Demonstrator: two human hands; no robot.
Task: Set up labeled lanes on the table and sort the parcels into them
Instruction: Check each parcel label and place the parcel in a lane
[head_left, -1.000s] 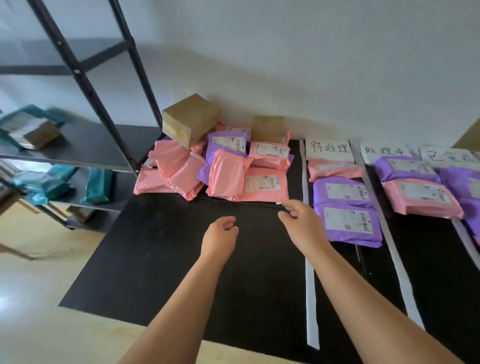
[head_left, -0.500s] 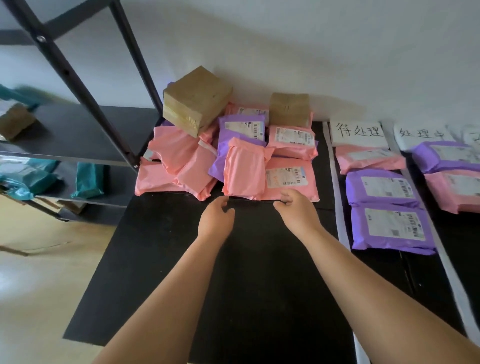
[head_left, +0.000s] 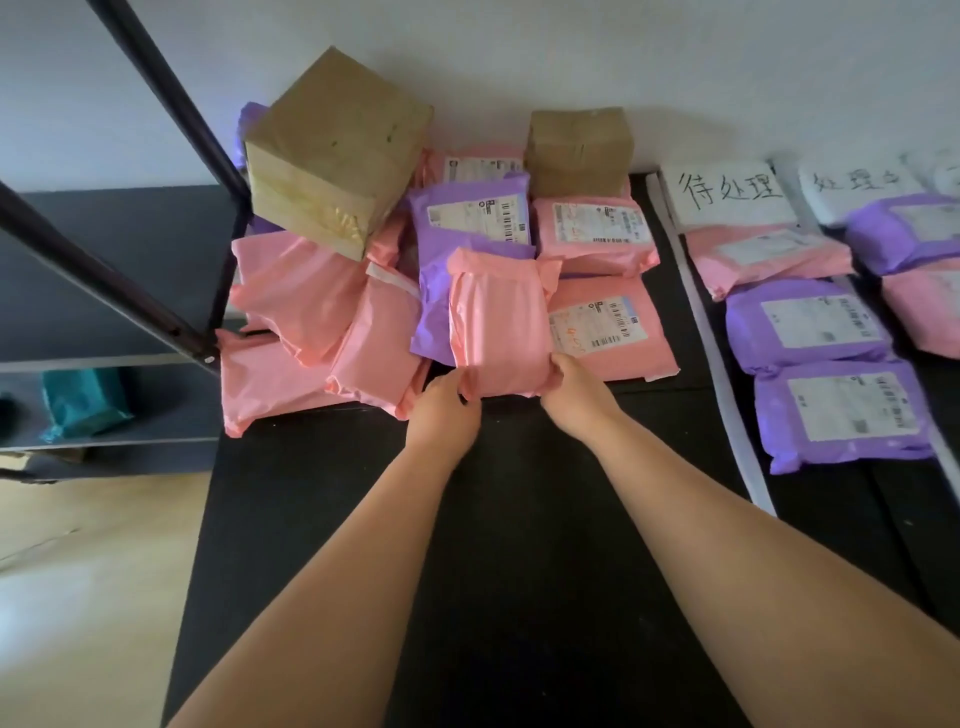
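Note:
A plain pink parcel (head_left: 498, 317) lies face down on top of the unsorted pile at the back of the black table (head_left: 519, 519). My left hand (head_left: 444, 410) grips its near left corner and my right hand (head_left: 576, 395) grips its near right corner. Around it the pile holds more pink mailers, a purple mailer (head_left: 467, 218) and two brown boxes (head_left: 332, 150) (head_left: 579, 150). To the right, white strips (head_left: 717, 364) mark lanes headed by handwritten paper labels (head_left: 727, 192). The first lane holds a pink parcel (head_left: 763, 260) and two purple ones (head_left: 805, 325).
A dark metal shelf rack (head_left: 104, 260) stands at the left, with teal packages (head_left: 78, 402) on a lower shelf. A white wall runs behind the table. Light wood floor (head_left: 78, 571) shows at lower left. The second lane at far right holds purple and pink parcels (head_left: 904, 234).
Both hands moved forward to the pile and took hold of the pink parcel's near corners. The view shifted left and closer to the pile.

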